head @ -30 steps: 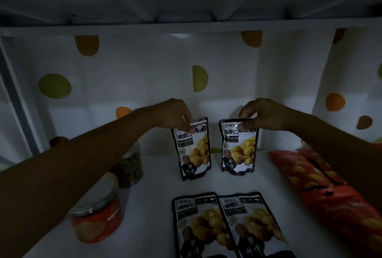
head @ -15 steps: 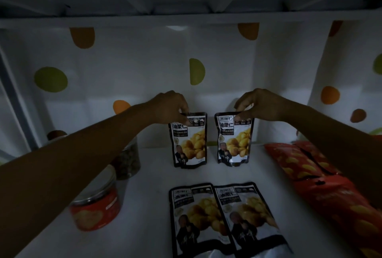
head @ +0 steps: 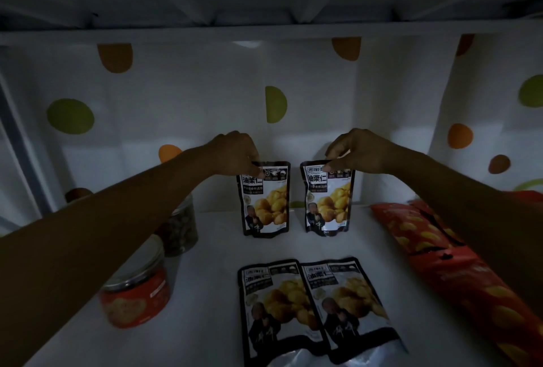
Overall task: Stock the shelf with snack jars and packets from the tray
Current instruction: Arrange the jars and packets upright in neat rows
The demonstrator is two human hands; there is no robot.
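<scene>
Two black chestnut packets stand upright side by side at the back of the white shelf [head: 211,252]. My left hand [head: 235,153] pinches the top edge of the left packet [head: 266,200]. My right hand [head: 357,150] pinches the top edge of the right packet [head: 327,199]. Both packets rest on their bottom edges a small gap apart. Two more packets of the same kind lie flat in front: one on the left [head: 274,308], one on the right [head: 348,305], overlapping slightly.
A red-labelled jar [head: 136,293] stands front left with a darker jar [head: 179,225] behind it, both partly under my left forearm. Long red snack bags [head: 435,252] lie along the right side. A dotted white curtain [head: 264,102] backs the shelf; another shelf board hangs overhead.
The left packet was tilted a second ago and now stands straight next to the right one. Both hands keep their hold on the packet tops.
</scene>
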